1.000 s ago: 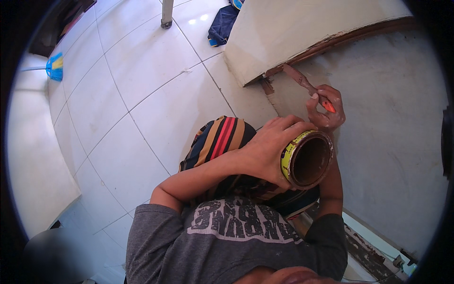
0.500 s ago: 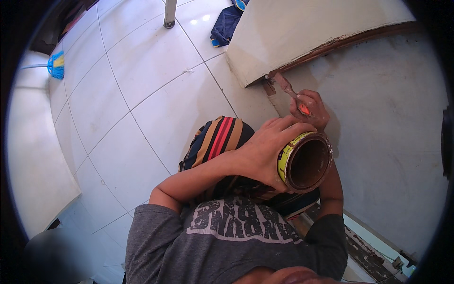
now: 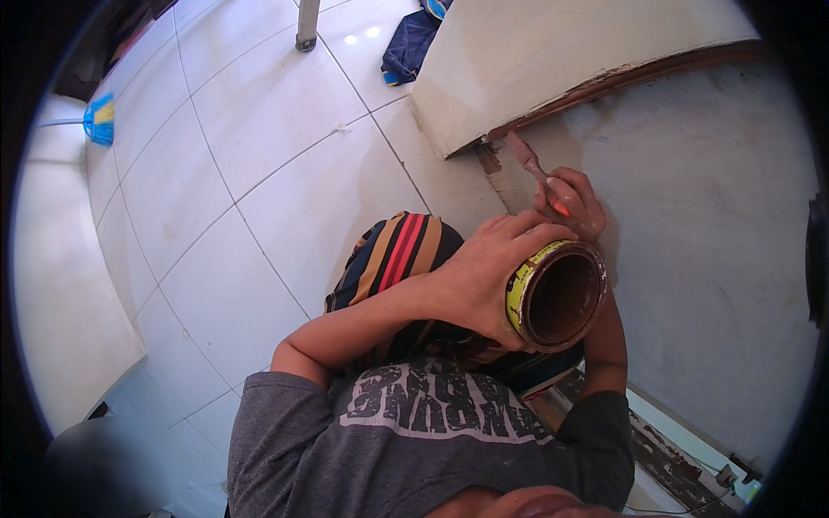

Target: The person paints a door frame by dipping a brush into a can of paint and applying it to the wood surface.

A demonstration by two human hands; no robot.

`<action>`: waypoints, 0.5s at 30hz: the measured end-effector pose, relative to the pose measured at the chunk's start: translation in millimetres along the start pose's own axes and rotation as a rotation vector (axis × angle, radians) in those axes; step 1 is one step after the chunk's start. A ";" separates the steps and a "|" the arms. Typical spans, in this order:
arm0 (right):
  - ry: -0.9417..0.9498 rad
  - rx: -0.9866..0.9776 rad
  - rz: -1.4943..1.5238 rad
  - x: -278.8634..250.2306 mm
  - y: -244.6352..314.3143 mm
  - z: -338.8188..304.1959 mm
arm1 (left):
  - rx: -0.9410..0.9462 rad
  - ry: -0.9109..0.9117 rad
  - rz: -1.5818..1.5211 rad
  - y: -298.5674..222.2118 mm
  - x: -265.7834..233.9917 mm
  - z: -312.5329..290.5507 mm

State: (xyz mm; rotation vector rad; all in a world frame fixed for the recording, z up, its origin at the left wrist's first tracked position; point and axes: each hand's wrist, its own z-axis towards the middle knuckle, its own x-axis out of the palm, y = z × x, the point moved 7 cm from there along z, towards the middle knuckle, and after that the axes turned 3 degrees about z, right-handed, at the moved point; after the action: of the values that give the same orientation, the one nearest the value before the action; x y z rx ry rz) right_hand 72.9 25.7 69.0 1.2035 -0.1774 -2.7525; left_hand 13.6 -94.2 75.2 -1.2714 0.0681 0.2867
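My left hand (image 3: 473, 278) is wrapped round a paint can (image 3: 524, 289) with a yellow label and a brown-stained rim. The can is tilted so that its dark, open mouth faces up; how much is inside cannot be made out. Beyond it, my right hand (image 3: 577, 204) grips a paintbrush (image 3: 529, 162) by its orange-ended handle. Brown paint coats the bristles, which point up and left. Their tip is at or just below the brown wooden strip (image 3: 596, 87) along the base of a cream panel, near its left corner; contact cannot be told.
A cream panel (image 3: 553, 52) rises at the far right, beside a grey-white surface (image 3: 708, 190). White floor tiles (image 3: 250, 129) spread to the left. Dark blue cloth (image 3: 406, 50), a metal leg (image 3: 306, 26) and a blue-and-yellow broom (image 3: 99, 119) lie farther off. My knee in striped cloth (image 3: 401, 255) is close.
My right hand and the paintbrush have shifted slightly to the right along the wooden strip. The left hand and paint can stay almost where they were.
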 end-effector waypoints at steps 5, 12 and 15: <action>-0.024 0.023 -0.062 -1.2 -6.2 -1.5 | 0.020 -0.011 0.013 -2.7 0.6 -0.1; -0.163 0.032 -0.053 -43.3 0.9 14.7 | 0.004 -0.004 0.006 -2.3 0.0 -1.2; -0.101 0.047 -0.025 -35.8 3.3 8.6 | 0.009 -0.001 0.002 -2.1 0.8 -1.0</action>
State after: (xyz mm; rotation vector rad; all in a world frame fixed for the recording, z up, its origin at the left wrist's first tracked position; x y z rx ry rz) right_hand 90.9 28.9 101.1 1.0847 -0.2409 -2.8477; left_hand 15.0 -95.5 76.7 -1.2626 0.0691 0.2885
